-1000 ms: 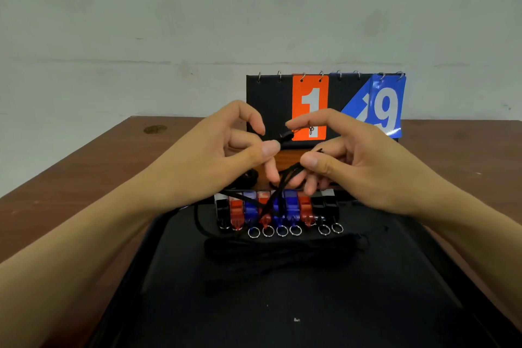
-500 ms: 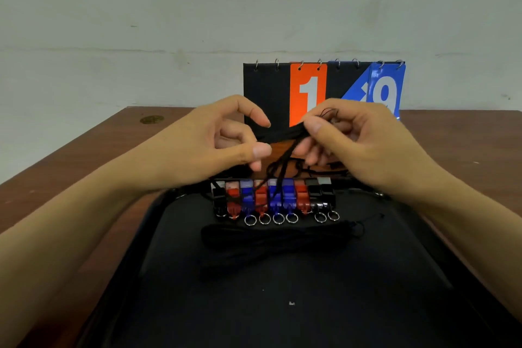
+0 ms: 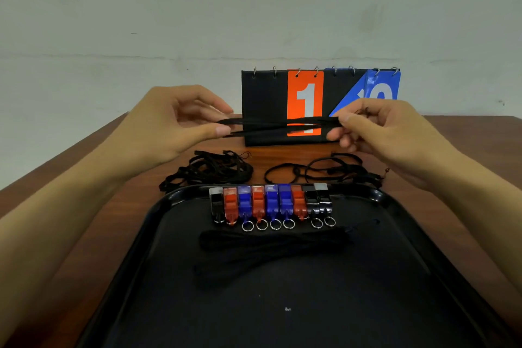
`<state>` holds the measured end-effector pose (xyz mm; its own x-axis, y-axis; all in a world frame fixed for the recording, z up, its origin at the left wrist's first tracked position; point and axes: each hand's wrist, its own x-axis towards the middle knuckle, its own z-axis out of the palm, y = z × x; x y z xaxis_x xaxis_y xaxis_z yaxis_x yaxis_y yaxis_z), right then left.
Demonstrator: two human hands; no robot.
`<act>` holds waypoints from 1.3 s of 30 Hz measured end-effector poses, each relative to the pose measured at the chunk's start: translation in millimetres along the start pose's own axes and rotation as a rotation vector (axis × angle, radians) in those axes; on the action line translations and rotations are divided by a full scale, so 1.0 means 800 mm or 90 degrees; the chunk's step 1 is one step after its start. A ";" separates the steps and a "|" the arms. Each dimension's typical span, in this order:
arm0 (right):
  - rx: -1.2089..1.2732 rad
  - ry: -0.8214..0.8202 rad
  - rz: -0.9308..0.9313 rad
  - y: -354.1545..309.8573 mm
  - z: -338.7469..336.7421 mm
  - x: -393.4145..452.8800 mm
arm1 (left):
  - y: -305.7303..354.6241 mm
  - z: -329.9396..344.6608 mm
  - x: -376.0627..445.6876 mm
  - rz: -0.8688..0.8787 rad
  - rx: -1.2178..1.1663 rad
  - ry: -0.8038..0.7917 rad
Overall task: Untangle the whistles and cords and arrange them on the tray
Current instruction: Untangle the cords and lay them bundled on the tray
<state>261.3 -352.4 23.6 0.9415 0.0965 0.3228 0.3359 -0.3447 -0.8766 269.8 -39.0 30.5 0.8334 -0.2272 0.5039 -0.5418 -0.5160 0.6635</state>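
Cord (image 3: 278, 125) pinched at both ends and stretched level above the table, in front of the scoreboard (image 3: 305, 106). Clamped at its left end between thumb and fingers (image 3: 223, 130) of the left hand (image 3: 169, 124), at its right end by the curled fingers of the right hand (image 3: 375, 127). Half a second ago held close together with strands hanging down to the whistles; now pulled well apart, doubled and clear of everything below. Judged freed from the tangle and ready to be laid with the others.

Below and nearer, on the black tray (image 3: 135, 248): whistles (image 3: 271, 202) side by side in a row along the far rim, black, red and blue, most with key rings toward the viewer. Just in front of them, a bundle of straightened cords (image 3: 271, 240), hard to separate from the dark tray.

Beyond the far rim, on the brown wooden table (image 3: 56, 178): two loose piles of cords (image 3: 211, 169), judged not yet sorted. Behind, a plain pale wall (image 3: 254, 8).
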 end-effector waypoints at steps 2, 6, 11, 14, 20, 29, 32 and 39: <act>-0.024 -0.036 0.023 0.002 -0.004 0.000 | 0.000 0.000 -0.001 0.003 0.025 -0.015; -0.111 -0.086 0.011 0.005 -0.013 -0.001 | 0.000 -0.007 -0.002 -0.019 0.056 -0.115; -0.221 -0.250 0.008 0.000 -0.027 -0.006 | -0.001 -0.023 -0.003 -0.070 -0.024 -0.343; -0.237 -0.395 0.049 0.002 -0.027 -0.007 | -0.002 -0.021 -0.006 -0.079 -0.024 -0.515; -0.310 -0.527 0.060 0.003 -0.020 -0.012 | -0.005 -0.012 -0.006 -0.090 0.005 -0.647; -0.339 -0.592 0.052 0.006 -0.015 -0.012 | -0.007 0.005 -0.011 -0.040 0.093 -0.712; -0.350 -0.568 0.023 0.003 -0.019 -0.012 | -0.002 -0.002 -0.009 -0.017 0.078 -0.696; -0.425 -0.371 -0.045 0.004 -0.028 -0.009 | -0.046 0.003 0.008 0.004 0.202 -0.264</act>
<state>255.4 -375.4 26.5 0.8442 0.5355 -0.0243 0.4799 -0.7750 -0.4111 295.6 -23.5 8.0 0.8386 -0.5054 0.2031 -0.5403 -0.7241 0.4286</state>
